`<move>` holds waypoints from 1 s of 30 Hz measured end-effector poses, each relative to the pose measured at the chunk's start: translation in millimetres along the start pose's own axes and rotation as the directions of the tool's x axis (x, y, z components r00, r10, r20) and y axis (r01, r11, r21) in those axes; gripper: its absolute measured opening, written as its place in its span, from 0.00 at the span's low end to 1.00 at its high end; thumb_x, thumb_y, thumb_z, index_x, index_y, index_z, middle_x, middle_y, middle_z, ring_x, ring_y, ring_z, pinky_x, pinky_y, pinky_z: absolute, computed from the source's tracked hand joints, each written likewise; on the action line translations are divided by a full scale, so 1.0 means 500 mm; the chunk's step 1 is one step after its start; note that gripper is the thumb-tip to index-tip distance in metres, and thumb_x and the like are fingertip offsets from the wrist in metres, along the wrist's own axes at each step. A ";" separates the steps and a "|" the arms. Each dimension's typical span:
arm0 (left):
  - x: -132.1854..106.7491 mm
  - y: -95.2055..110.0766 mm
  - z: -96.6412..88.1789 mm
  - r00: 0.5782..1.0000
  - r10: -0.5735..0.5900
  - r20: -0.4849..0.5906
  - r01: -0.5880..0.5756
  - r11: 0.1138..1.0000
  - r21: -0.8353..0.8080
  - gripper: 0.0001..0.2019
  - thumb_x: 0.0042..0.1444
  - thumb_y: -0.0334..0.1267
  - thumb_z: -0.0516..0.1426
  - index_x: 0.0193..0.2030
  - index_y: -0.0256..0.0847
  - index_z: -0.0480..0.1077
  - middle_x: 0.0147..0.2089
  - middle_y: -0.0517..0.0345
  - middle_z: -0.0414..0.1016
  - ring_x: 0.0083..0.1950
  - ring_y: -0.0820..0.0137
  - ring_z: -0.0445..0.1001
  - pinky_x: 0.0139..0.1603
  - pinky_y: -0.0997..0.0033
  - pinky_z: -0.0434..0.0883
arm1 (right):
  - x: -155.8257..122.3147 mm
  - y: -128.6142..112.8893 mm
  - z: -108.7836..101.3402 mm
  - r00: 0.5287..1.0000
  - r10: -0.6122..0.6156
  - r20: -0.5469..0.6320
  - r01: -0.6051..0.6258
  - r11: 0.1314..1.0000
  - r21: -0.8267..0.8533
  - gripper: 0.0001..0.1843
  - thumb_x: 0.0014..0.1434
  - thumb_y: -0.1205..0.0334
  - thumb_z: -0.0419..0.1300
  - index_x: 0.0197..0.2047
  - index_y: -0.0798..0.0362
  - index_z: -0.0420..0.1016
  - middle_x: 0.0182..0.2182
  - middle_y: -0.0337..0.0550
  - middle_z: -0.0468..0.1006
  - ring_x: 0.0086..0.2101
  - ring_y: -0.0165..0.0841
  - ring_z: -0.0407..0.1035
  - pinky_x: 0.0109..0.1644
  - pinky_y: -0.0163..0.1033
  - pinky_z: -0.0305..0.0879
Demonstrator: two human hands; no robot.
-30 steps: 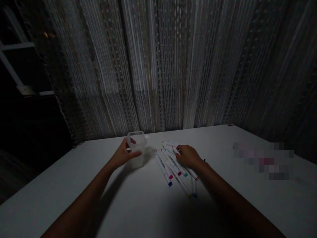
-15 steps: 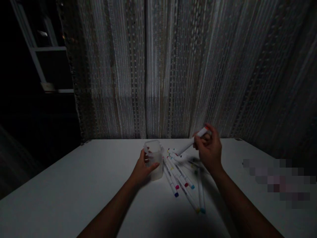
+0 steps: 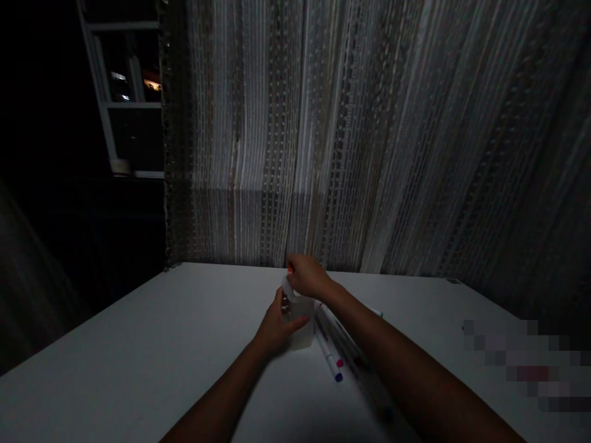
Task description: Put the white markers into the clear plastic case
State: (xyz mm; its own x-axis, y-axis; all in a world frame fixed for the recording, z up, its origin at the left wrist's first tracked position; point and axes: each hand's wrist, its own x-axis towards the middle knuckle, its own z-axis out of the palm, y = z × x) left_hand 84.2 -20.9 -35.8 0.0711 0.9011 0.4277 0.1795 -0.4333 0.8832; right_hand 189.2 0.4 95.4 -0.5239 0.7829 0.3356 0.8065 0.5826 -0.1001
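My left hand (image 3: pixel 276 326) is wrapped round a clear plastic container (image 3: pixel 302 329) that stands upright on the white table. Over the container's mouth, my right hand (image 3: pixel 307 275) is closed on a white marker with an orange end (image 3: pixel 290 269). The marker's lower part reaches down at the container's rim, partly hidden by my fingers. Just right of the container lies a loose pile of white markers (image 3: pixel 329 351) with coloured ends, blue and pink among them. My right forearm covers much of this pile.
The white table (image 3: pixel 152 344) runs back to a patterned curtain (image 3: pixel 258 154). A window (image 3: pixel 133 111) is at the left. On the table's right side is a blurred-out patch (image 3: pixel 530 369) that I cannot make out.
My right hand has moved left with the marker, from above the pile to the container's mouth. My left hand keeps its hold on the container. The view has shifted slightly.
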 end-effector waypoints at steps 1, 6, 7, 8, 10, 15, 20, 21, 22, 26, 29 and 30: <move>0.001 0.000 0.000 1.000 0.005 -0.003 -0.005 1.000 -0.005 0.34 0.45 0.42 0.64 0.57 0.41 0.54 0.55 0.46 0.68 0.50 0.61 0.70 0.50 0.60 0.68 | 0.002 0.000 0.007 1.000 -0.006 0.015 0.007 1.000 -0.024 0.13 0.52 0.70 0.56 0.41 0.57 0.76 0.41 0.52 0.78 0.41 0.37 0.71 0.41 0.35 0.61; 0.003 -0.006 0.002 1.000 -0.021 -0.017 0.021 1.000 -0.009 0.36 0.44 0.42 0.64 0.58 0.41 0.54 0.53 0.47 0.70 0.49 0.61 0.71 0.49 0.61 0.68 | 0.003 0.021 0.014 0.999 -0.054 -0.004 0.054 0.997 0.053 0.11 0.52 0.71 0.57 0.37 0.56 0.78 0.37 0.49 0.79 0.39 0.36 0.72 0.41 0.35 0.62; 0.003 -0.007 0.002 1.000 -0.024 -0.018 0.023 1.000 -0.008 0.36 0.43 0.43 0.65 0.58 0.41 0.54 0.52 0.47 0.70 0.49 0.61 0.71 0.49 0.61 0.68 | -0.001 0.035 0.014 0.996 -0.050 -0.071 0.058 0.992 0.110 0.11 0.52 0.70 0.57 0.38 0.56 0.78 0.36 0.48 0.79 0.38 0.35 0.72 0.40 0.34 0.62; 0.003 -0.007 0.002 0.999 -0.027 -0.022 0.027 1.000 -0.006 0.37 0.43 0.43 0.65 0.58 0.42 0.55 0.52 0.48 0.70 0.49 0.62 0.71 0.49 0.62 0.68 | -0.008 0.052 0.014 0.987 -0.035 -0.158 0.061 0.984 0.167 0.11 0.52 0.70 0.56 0.37 0.55 0.77 0.35 0.47 0.79 0.36 0.34 0.71 0.39 0.34 0.63; 0.001 -0.006 0.002 0.999 -0.034 -0.029 0.034 0.999 0.003 0.37 0.42 0.44 0.65 0.58 0.42 0.55 0.52 0.48 0.70 0.49 0.62 0.70 0.50 0.62 0.68 | -0.033 0.097 0.022 0.932 0.039 -0.362 0.058 0.965 0.255 0.10 0.53 0.70 0.55 0.35 0.55 0.76 0.32 0.44 0.77 0.33 0.32 0.70 0.38 0.34 0.63; -0.003 -0.006 0.008 0.998 -0.041 -0.039 0.041 0.999 0.010 0.38 0.42 0.44 0.65 0.59 0.41 0.54 0.52 0.47 0.70 0.48 0.61 0.71 0.50 0.61 0.67 | -0.128 0.212 0.097 0.715 0.177 -0.676 -0.057 0.979 0.196 0.07 0.54 0.66 0.52 0.27 0.53 0.69 0.30 0.45 0.72 0.33 0.34 0.67 0.39 0.38 0.63; 0.023 -0.009 0.004 0.998 -0.063 -0.023 0.062 0.997 -0.045 0.40 0.39 0.45 0.67 0.58 0.43 0.55 0.52 0.50 0.68 0.49 0.61 0.70 0.50 0.62 0.67 | -0.181 0.247 0.161 0.750 0.147 -0.644 -0.079 0.988 0.133 0.09 0.56 0.68 0.50 0.27 0.52 0.68 0.39 0.51 0.74 0.43 0.38 0.67 0.46 0.42 0.63; 0.033 -0.007 -0.001 0.997 -0.068 -0.021 0.066 0.996 -0.064 0.40 0.37 0.44 0.67 0.58 0.44 0.56 0.51 0.50 0.68 0.49 0.61 0.70 0.50 0.62 0.67 | -0.185 0.246 0.163 0.791 0.171 -0.588 -0.107 0.984 0.142 0.09 0.56 0.68 0.50 0.28 0.53 0.69 0.37 0.50 0.74 0.41 0.38 0.67 0.45 0.40 0.63; 0.042 -0.005 -0.005 0.997 -0.070 -0.017 0.068 0.994 -0.086 0.41 0.36 0.44 0.68 0.58 0.44 0.57 0.50 0.51 0.68 0.48 0.61 0.71 0.49 0.62 0.67 | -0.188 0.244 0.163 0.827 0.204 -0.524 -0.146 0.978 0.150 0.09 0.56 0.68 0.50 0.28 0.53 0.69 0.34 0.48 0.74 0.39 0.36 0.68 0.43 0.39 0.62; 0.062 -0.006 -0.011 0.992 -0.111 0.060 0.120 0.975 -0.185 0.40 0.33 0.43 0.70 0.55 0.42 0.61 0.45 0.52 0.73 0.45 0.61 0.73 0.48 0.61 0.68 | -0.198 0.234 0.161 0.903 0.339 -0.264 -0.316 0.940 0.128 0.11 0.58 0.67 0.50 0.32 0.55 0.73 0.31 0.47 0.76 0.36 0.34 0.69 0.41 0.36 0.60; 0.052 -0.032 -0.003 0.987 -0.161 0.008 0.157 0.952 -0.263 0.37 0.33 0.44 0.70 0.52 0.39 0.65 0.46 0.49 0.75 0.45 0.59 0.75 0.48 0.60 0.70 | -0.206 0.229 0.171 0.932 0.344 -0.116 -0.336 0.938 0.081 0.11 0.58 0.68 0.51 0.37 0.57 0.75 0.36 0.50 0.77 0.39 0.36 0.71 0.42 0.36 0.60; 0.046 -0.042 -0.001 0.985 -0.173 -0.021 0.161 0.950 -0.269 0.36 0.33 0.44 0.70 0.51 0.38 0.65 0.47 0.47 0.76 0.46 0.58 0.75 0.49 0.59 0.70 | -0.208 0.229 0.176 0.941 0.332 -0.070 -0.328 0.943 0.061 0.11 0.57 0.68 0.52 0.39 0.57 0.75 0.38 0.51 0.78 0.41 0.36 0.71 0.43 0.37 0.60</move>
State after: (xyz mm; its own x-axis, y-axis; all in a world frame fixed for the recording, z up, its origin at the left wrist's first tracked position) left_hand 81.8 8.7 -44.5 0.0179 0.9620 0.2723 -0.0821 -0.2700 0.9594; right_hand 312.0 4.8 -33.4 -0.2061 0.9144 0.3483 0.9155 0.3059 -0.2614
